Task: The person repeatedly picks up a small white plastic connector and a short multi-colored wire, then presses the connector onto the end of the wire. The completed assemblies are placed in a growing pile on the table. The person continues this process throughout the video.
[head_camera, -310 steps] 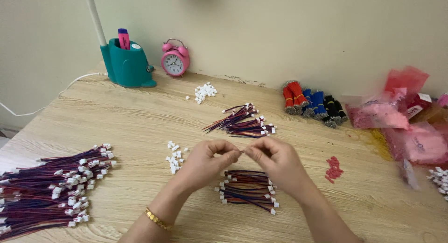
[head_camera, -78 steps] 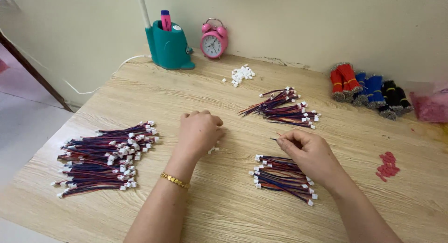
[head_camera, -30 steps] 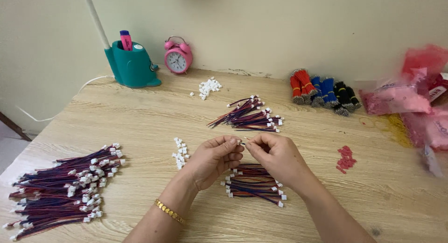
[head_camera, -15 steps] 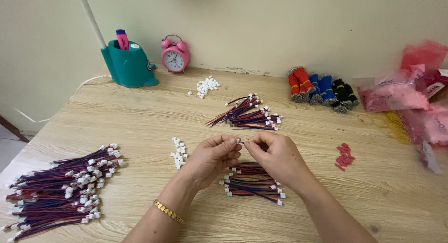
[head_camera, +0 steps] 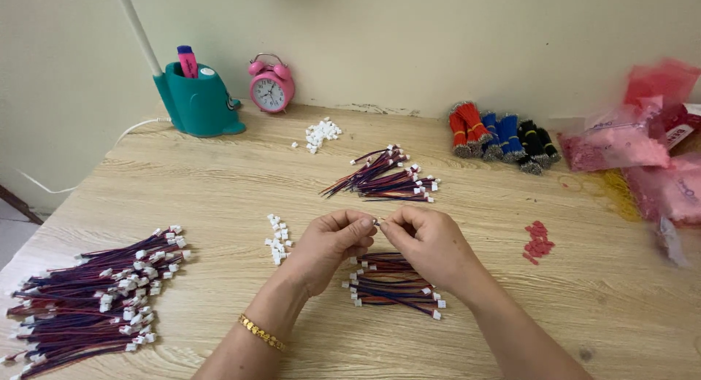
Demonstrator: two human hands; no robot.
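Roughly, going left to right: a big heap of finished leads (head_camera: 91,296), red/blue/black wires w/ white plugs on the ends, is piled at the desk's (head_camera: 219,197) left edge, so a good share of the work is judged done. Behind it, a teal pen holder (head_camera: 197,102) w/ a pink marker and a pink alarm clock (head_camera: 271,84) are stood by the wall. A small cluster of loose white plugs (head_camera: 278,238) is laid just beside the left hand (head_camera: 330,246), and a second cluster of white plugs (head_camera: 319,132) is seen further back.

At centre, one thin wire w/ a tiny white connector (head_camera: 377,221) is pinched betw. both hands: left hand closed on it w/ thumb and forefinger, right hand (head_camera: 429,245) closed on it likewise, fingertips nearly touching. It is held just above a small bundle of leads (head_camera: 394,283) lying beneath the hands.

Behind, a fanned bundle of wires (head_camera: 387,179) is laid, plugged at one end only as far as can be told, so it is judged still to do. Further right, bare wire bunches (head_camera: 500,135) in red, blue and black, small red bits (head_camera: 538,241) and pink bags (head_camera: 621,143) are left untouched; plenty seems left.
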